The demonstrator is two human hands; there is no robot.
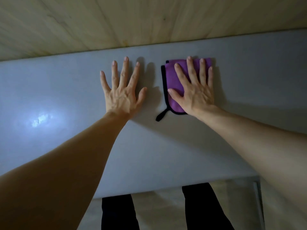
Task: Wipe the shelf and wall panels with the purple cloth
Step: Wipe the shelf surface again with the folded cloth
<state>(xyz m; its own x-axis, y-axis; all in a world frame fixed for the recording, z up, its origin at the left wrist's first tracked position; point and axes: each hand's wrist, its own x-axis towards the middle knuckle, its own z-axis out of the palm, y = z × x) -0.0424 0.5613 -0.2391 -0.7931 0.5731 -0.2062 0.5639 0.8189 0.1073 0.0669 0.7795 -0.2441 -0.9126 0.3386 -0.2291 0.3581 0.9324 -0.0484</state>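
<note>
Purple cloth pinned flat on the shelf

Our right hand point(194, 90) lies spread on the folded cloth point(172, 83), pressing it to the grey shelf point(166, 146) near the wooden wall panel point(149, 20). Our left hand point(121, 90) rests beside it, fingers splayed, empty.

No text, label, brand, number or sign can be read on any surface here.

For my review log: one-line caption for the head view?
Right hand presses purple cloth flat on grey shelf; left hand rests alongside.
</note>
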